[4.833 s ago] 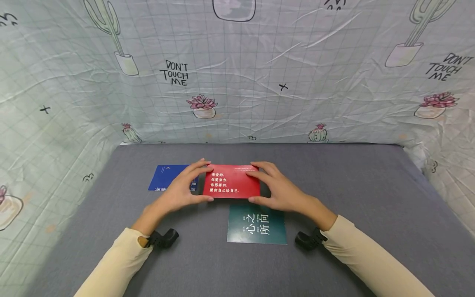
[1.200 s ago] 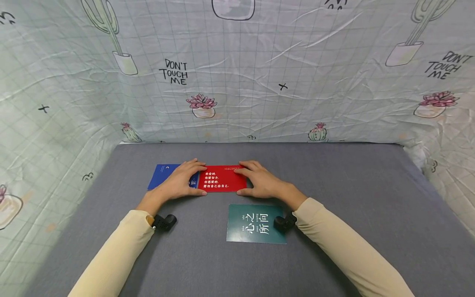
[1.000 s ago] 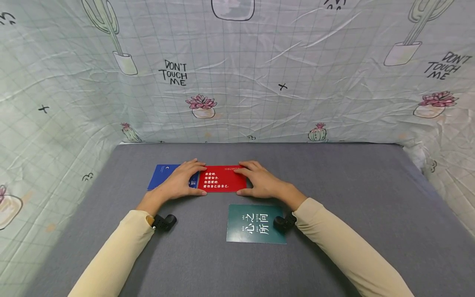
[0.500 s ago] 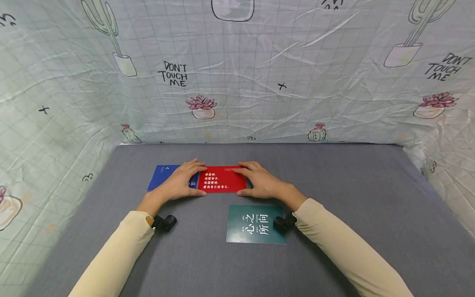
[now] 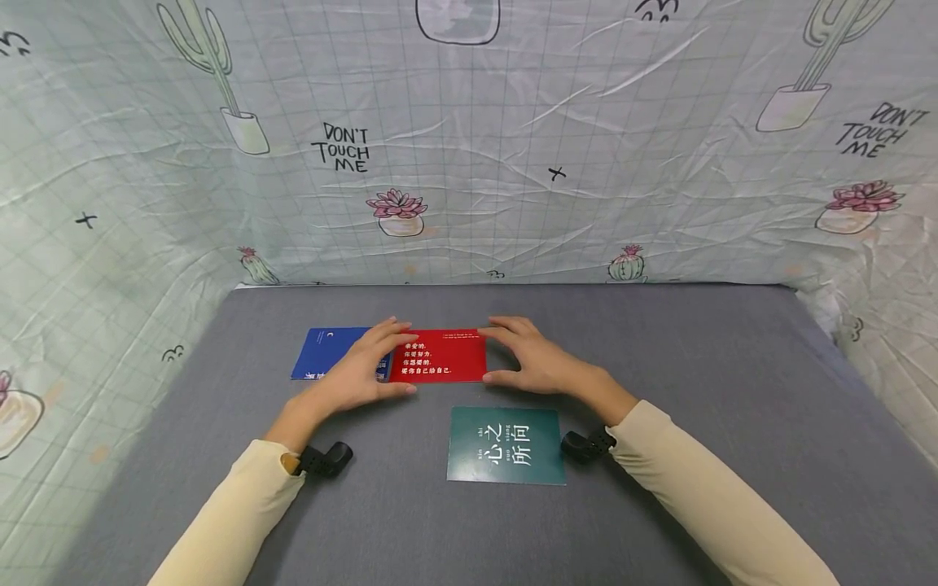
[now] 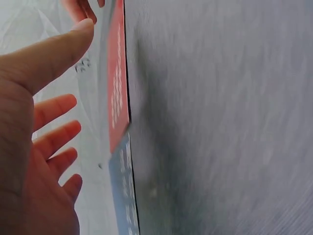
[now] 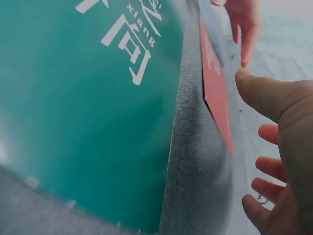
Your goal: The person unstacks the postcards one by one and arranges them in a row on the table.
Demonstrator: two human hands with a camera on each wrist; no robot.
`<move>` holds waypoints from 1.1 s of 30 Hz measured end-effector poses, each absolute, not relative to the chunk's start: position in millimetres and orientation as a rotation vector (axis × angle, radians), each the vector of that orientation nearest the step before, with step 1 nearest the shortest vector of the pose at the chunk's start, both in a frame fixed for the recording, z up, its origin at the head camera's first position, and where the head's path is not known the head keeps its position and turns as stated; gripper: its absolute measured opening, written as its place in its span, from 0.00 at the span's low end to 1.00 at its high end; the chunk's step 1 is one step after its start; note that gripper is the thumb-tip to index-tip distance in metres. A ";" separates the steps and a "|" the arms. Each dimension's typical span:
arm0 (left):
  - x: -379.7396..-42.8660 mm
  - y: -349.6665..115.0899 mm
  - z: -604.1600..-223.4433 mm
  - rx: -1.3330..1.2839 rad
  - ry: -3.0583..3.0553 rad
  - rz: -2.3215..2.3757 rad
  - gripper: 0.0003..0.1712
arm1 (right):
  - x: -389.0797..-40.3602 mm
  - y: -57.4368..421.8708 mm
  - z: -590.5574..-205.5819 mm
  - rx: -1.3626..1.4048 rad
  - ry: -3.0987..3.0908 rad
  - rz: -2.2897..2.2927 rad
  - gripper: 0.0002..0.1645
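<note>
A red card (image 5: pixel 447 358) with white Chinese writing lies flat, its left edge up against a blue card (image 5: pixel 322 352); I cannot tell whether they overlap. My left hand (image 5: pixel 359 370) hovers over the place where the two meet and hides part of the blue card. In the left wrist view its thumb (image 6: pixel 58 56) and spread fingers stand clear of both cards. Just off the red card's right end is my right hand (image 5: pixel 542 358), fingers extended and holding nothing. Nearer to me, a green card (image 5: pixel 506 468) with sideways white characters lies below the red one.
Grey cloth (image 5: pixel 410 521) covers the tabletop. A pale curtain (image 5: pixel 469 98) printed with cacti rises behind it and along both sides. Each wrist carries a black camera, the right one (image 5: pixel 586 446) close beside the green card's right edge.
The red card came down and left from above the table to beside the blue card. In the last half second both hands let go; the right hand moved right, the left slightly right.
</note>
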State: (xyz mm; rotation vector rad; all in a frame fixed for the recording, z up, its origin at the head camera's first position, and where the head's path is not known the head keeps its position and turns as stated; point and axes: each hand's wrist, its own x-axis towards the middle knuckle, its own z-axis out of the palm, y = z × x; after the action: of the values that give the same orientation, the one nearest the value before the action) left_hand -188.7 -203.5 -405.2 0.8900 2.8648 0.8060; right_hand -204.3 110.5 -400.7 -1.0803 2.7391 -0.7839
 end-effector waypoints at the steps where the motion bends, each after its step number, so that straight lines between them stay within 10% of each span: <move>1: -186.5 -201.9 -405.3 0.897 2.861 0.826 0.45 | -202.6 112.9 -399.8 -1.079 2.743 -0.791 0.43; 33: -128.8 -160.9 -405.1 0.963 2.754 1.078 0.49 | -135.7 153.1 -389.7 -1.067 2.761 -0.871 0.46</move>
State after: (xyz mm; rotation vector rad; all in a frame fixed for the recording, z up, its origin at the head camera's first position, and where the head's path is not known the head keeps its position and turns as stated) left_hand -128.8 -160.9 -405.1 0.9626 2.7541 1.0779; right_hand -135.7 153.1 -389.7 -1.0665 2.7610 -0.8711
